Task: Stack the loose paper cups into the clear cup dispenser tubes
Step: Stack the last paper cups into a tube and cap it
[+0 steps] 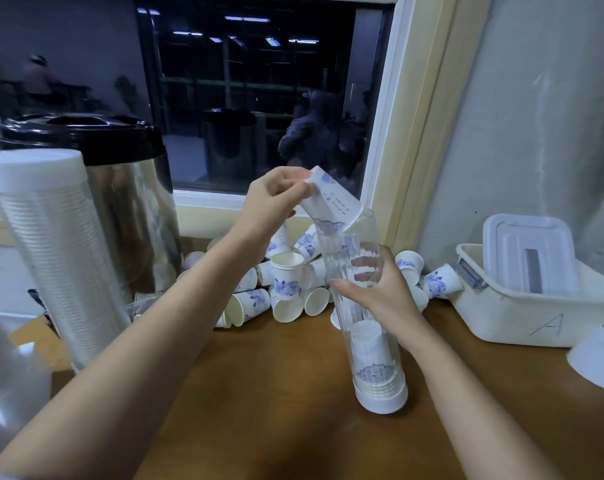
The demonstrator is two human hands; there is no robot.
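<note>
Head camera: a brown wooden table (259,393) fills the lower half of the scene, set against a dark window (259,98) and a grey wall. At the left stands a tall metal urn (130,209) with a black lid. In front of it is a clear tube full of cups (58,254), tilted and topped with a white cap. At the right, a white plastic box (522,313) marked with the letter A sits on the table with a lid lying inside it.

Near the middle, a clear tube (369,327) leans on its white base, its open top pointing up and to the left. A short stack of cups (373,358) sits at its bottom, just above the base. Behind it, against the window sill, a pile of loose paper cups (286,282) printed in blue lies tumbled, most on their sides and one upright on top.

The right hand (376,289) wraps round the middle of the leaning tube, with the fingers seen through the plastic. The left hand (276,206) is raised above the pile, pinching a single paper cup (331,206) at its upper end. That cup is tilted, with its lower end just inside the tube's open top. A small white cap (598,358) rests at the table's right edge.
</note>
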